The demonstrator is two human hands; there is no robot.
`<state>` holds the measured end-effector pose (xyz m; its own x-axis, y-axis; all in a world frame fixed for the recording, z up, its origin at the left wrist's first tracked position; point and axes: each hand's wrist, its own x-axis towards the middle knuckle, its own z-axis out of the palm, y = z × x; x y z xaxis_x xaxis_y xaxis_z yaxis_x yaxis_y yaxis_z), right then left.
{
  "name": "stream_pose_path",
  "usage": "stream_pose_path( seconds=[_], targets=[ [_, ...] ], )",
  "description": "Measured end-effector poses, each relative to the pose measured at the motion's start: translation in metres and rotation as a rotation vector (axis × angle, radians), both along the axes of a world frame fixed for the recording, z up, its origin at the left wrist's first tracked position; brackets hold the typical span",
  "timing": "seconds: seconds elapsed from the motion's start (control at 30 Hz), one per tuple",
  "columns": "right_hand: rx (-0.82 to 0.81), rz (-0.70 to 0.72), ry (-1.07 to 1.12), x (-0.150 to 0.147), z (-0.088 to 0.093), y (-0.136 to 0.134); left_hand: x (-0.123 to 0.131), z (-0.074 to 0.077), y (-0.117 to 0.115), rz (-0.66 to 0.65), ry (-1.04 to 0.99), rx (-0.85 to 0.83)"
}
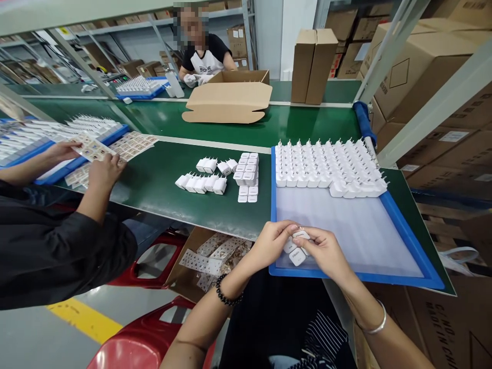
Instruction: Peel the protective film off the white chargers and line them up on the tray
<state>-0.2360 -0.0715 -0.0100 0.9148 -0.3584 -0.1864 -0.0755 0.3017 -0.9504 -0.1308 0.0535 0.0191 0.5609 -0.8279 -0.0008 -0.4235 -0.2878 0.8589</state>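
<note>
Left hand (pixel 274 241) and right hand (pixel 325 248) meet over the near edge of the blue tray (pixel 407 236), fingers closed around a few white chargers (pixel 296 248). Rows of chargers (pixel 326 166) stand at the tray's far end. Risk: several pieces in one grasp, so one may slip off the tray's edge.

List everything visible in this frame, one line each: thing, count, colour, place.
held chargers: a few, white, between both hands
blue tray: one, near right, holding rows of white chargers
loose chargers: two groups, white, belt centre
green belt: one, across the bench
label sheets: several, pale, left
co-worker's hands: two, on a label sheet
open carton: one, brown, far belt
far person: one, behind the carton
left hand: near tray edge
right hand: near tray edge
</note>
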Motion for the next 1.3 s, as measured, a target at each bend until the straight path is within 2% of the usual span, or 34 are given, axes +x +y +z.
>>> stream_pose_path(
  seconds=[0.17, 0.27, 0.33, 0.43, 0.47, 0.6, 0.7, 0.8, 0.87, 1.07, 1.2, 1.3],
  targets=[
    [0.029, 0.030, 0.037, -0.011, -0.001, -0.005, 0.024, -0.001, -0.003, 0.217, -0.172, 0.055],
    [0.023, -0.042, 0.063, -0.021, -0.003, -0.010, 0.045, 0.001, -0.006, 0.299, -0.289, 0.100],
    [0.001, -0.128, 0.075, -0.025, -0.006, -0.015, 0.050, 0.001, -0.009, 0.224, -0.340, 0.131],
    [-0.060, -0.260, 0.083, -0.026, -0.011, -0.020, 0.041, -0.005, -0.014, -0.044, -0.408, 0.130],
    [-0.087, -0.304, 0.085, -0.025, -0.013, -0.021, 0.036, -0.008, -0.015, -0.093, -0.448, 0.099],
    [-0.203, -0.433, 0.078, -0.024, -0.016, -0.017, 0.012, -0.016, -0.014, -0.124, -0.529, -0.090],
    [-0.252, -0.373, 0.055, -0.023, -0.014, -0.013, 0.003, -0.016, -0.013, -0.231, -0.333, -0.123],
    [-0.252, -0.278, 0.044, -0.023, -0.011, -0.014, 0.003, -0.012, -0.013, -0.207, -0.079, -0.115],
    [-0.243, -0.248, 0.041, -0.022, -0.011, -0.017, 0.007, -0.012, -0.012, -0.173, -0.056, -0.109],
    [-0.212, -0.223, 0.048, -0.019, -0.011, -0.021, 0.011, -0.028, -0.014, -0.150, -0.760, -0.091],
    [-0.207, -0.220, 0.078, -0.025, -0.008, -0.031, 0.018, -0.031, -0.012, -0.091, -0.902, -0.097],
    [-0.226, -0.326, 0.118, -0.036, -0.009, -0.049, 0.036, -0.022, -0.006, -0.025, -1.027, -0.073]
  ],
)
